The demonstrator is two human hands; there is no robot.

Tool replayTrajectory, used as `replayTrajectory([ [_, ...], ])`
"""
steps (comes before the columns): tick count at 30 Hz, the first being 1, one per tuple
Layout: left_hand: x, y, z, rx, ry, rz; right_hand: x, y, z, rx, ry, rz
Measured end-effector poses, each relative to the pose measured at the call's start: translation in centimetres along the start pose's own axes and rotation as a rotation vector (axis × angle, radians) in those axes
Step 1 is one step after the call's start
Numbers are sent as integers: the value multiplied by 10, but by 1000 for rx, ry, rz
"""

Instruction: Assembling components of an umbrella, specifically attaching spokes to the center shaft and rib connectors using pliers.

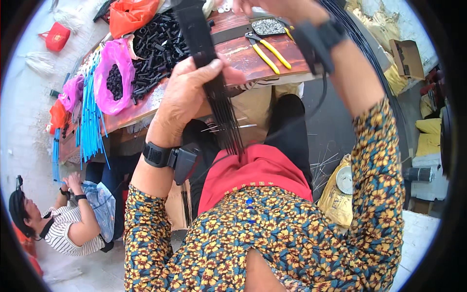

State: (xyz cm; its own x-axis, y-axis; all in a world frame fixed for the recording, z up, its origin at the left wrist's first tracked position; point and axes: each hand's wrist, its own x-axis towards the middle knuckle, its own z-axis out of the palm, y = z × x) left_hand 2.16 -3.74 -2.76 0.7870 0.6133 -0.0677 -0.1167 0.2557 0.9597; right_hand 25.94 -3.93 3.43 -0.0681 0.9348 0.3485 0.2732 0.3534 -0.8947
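Observation:
My left hand is wrapped round a bundle of thin black rods, thumb across the front. The rods' narrow ends point down towards my red apron; their upper part looks wide and dark, smeared by motion, and runs out of the top edge. My right hand is at the top edge, right of the bundle, partly cut off. Its fingers are blurred, so whether they hold anything does not show. Below it on the wooden table lie yellow-handled pliers, beside a dark tray of small silvery pieces.
Loose black tubular parts are heaped on the table's left, by a pink bag of small black pieces and blue rods. A co-worker sits at lower left. A yellow sack stands right of my legs.

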Motion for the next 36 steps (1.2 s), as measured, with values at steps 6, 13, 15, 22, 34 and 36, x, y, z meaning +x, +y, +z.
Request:
replayTrajectory([
  [6, 1, 15, -68, -383, 86, 244, -118, 103, 51, -76, -147, 461],
  [13, 5, -14, -32, -748, 410, 333, -145, 102, 169, 220, 148, 198],
  [15, 2, -26, -33, -831, 435, 344, -119, 85, 184, 528, 232, 105],
  [22, -3, -57, -13, -911, 345, 356, -65, 68, 184, 728, 788, -50],
  [34, -67, -42, -10, 204, 237, 159, -84, -25, 15, -18, 280, -119],
  [36, -57, -45, -26, 306, 285, 143, -84, -34, 19, -221, 188, 1],
])
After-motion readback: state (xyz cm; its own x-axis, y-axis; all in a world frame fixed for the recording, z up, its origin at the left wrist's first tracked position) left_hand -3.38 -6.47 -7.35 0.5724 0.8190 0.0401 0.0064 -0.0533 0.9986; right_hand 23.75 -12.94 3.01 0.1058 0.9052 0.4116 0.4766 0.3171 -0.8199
